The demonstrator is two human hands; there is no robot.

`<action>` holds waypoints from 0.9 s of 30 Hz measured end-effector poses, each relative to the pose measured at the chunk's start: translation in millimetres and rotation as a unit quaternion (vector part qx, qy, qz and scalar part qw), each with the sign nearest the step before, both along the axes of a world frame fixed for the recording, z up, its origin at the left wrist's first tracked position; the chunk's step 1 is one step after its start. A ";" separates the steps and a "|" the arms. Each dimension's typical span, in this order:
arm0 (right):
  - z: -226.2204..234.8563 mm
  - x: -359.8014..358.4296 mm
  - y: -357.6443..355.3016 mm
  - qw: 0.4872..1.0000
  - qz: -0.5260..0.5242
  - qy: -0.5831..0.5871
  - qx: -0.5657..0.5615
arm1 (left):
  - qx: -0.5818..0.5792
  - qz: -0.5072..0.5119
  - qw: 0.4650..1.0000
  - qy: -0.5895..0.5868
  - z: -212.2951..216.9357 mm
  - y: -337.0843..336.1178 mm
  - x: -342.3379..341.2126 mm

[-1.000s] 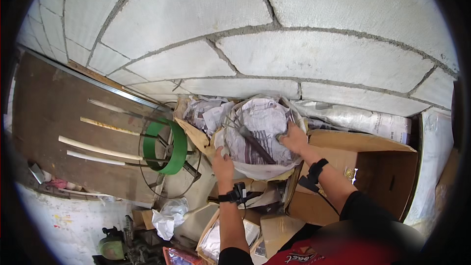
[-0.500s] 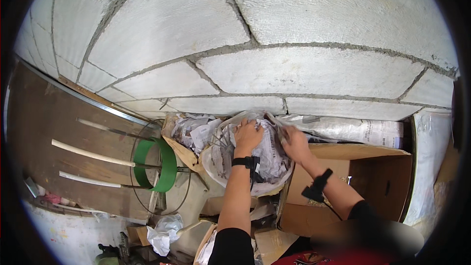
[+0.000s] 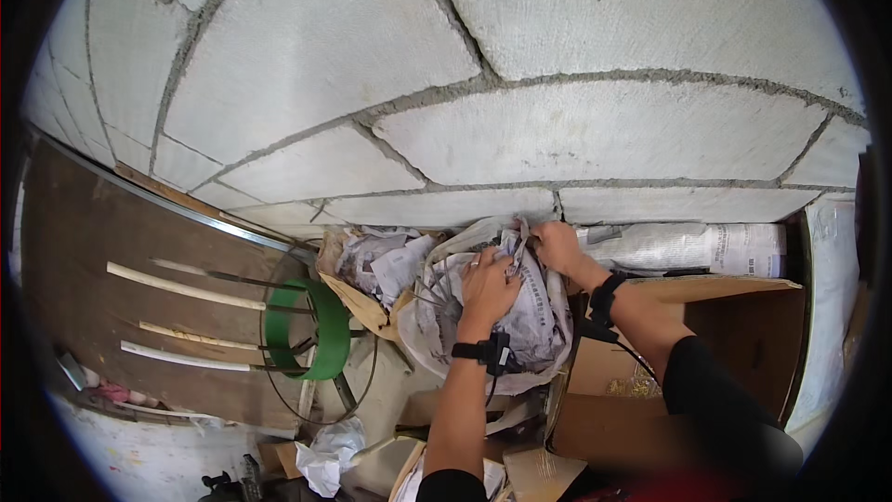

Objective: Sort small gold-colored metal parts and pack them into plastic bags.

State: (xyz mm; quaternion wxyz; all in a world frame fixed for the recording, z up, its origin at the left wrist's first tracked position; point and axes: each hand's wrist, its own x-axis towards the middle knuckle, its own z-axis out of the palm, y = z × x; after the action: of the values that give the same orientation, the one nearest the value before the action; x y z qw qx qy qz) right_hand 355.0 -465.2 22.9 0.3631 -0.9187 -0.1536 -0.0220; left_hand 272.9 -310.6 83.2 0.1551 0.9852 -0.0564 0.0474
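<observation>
A whitish sack stands against the wall, stuffed with crumpled printed paper. My left hand lies on the paper inside it, fingers stretched out and pressing down. At the far rim of the sack my right hand is closed on a fold of the sack's edge; its fingertips are partly hidden. Left of the sack, touching it, a brown paper bag holds more crumpled paper.
An open cardboard box with small yellowish bits inside stands right of the sack. Behind it a long wrapped bundle lies along the block wall. To the left is a green reel with rods. White crumpled plastic lies nearer me.
My right hand has moved up and away from me along the sack's rim. My left hand stays on the paper with its fingers a little more spread. The whole view has shifted slightly.
</observation>
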 end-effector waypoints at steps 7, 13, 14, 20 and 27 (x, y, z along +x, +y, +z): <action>54.5 29.5 -51.5 0.854 0.281 0.397 0.185 | -0.086 -0.025 0.996 0.007 16.1 10.0 -29.8; 15.8 15.4 24.1 0.990 0.111 0.076 0.052 | -0.059 -0.021 0.998 0.011 13.0 0.1 -26.3; 10.4 13.1 35.5 0.993 0.106 -0.008 -0.051 | -0.065 -0.022 0.998 0.012 12.9 -0.2 -28.7; 4.1 39.5 66.2 0.978 0.156 -0.044 -0.131 | -0.059 -0.008 0.998 0.029 17.3 -0.9 -33.8; 9.5 41.9 72.1 0.984 0.109 -0.068 -0.123 | -0.048 -0.047 0.998 0.018 22.1 -22.5 -47.1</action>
State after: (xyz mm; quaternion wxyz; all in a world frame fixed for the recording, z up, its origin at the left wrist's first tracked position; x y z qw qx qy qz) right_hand 396.9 -393.1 32.4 0.2360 -0.9307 -0.2784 -0.0254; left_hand 225.7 -333.1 105.2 0.2048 0.9736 -0.0973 0.0247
